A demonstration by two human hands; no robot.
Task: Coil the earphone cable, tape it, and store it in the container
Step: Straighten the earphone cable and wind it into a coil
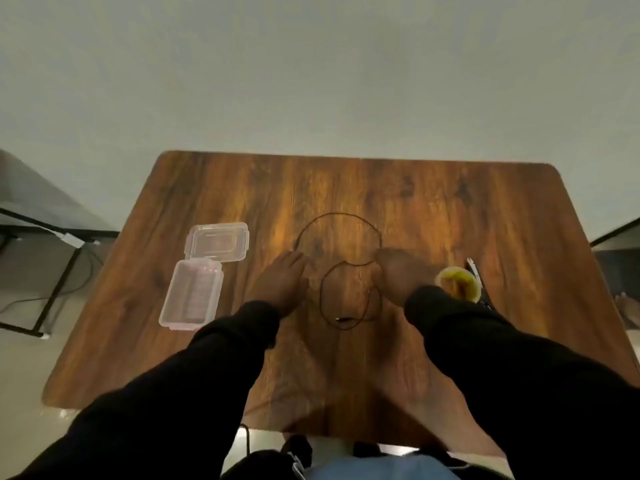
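A thin black earphone cable (341,216) lies in loose loops at the middle of the wooden table (519,216). My left hand (282,284) rests palm down at the cable's left side, its fingertips at the cable's left end; the blur hides whether they grip it. My right hand (398,275) is at the right side with fingers and thumb closed on the cable. A clear plastic container (192,296) stands open on the left, its lid (218,241) just behind it. A yellowish roll of tape (457,282) sits beside my right wrist.
What look like scissors (473,269) lie behind the tape roll. Black-framed furniture (52,230) stands on the floor to the left, and another dark edge (616,237) shows at the right. The table's far edge lies beyond the cable.
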